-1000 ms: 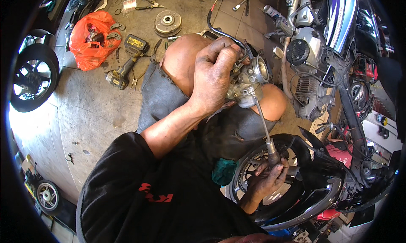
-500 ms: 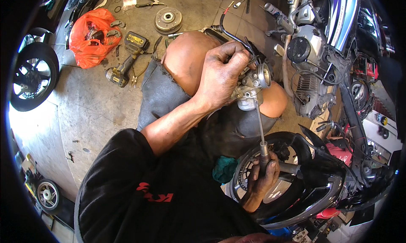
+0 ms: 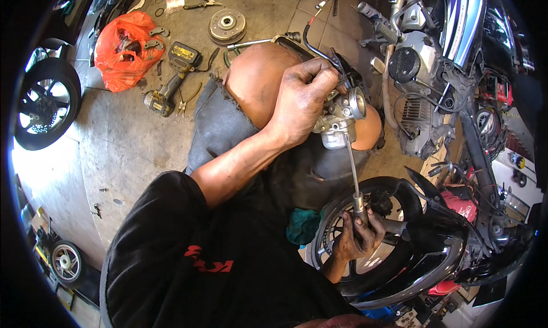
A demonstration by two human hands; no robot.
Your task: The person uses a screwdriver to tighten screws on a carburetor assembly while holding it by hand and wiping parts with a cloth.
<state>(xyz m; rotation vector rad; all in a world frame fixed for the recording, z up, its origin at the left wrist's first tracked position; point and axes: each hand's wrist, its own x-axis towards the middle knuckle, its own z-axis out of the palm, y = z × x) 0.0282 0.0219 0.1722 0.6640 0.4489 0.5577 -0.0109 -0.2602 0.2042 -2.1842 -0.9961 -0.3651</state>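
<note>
A metal carburetor with a round intake mouth is held up over my knees. My left hand is closed around its upper left side, and a black hose with a red tip rises from behind the fist. From below, a long screwdriver reaches up with its tip at the carburetor's underside. My right hand has its fingers wrapped on the screwdriver's handle. Exactly which screw or slot the tip meets is too small to tell.
A motorcycle engine and frame stand on the right, a wheel below them. On the floor at left lie a cordless drill, a red plastic bag, pliers and a round metal hub. A teal rag lies by my waist.
The fingers of my right hand have shifted and spread along the screwdriver handle. My knees have moved slightly. The left hand keeps its hold on the carburetor.
</note>
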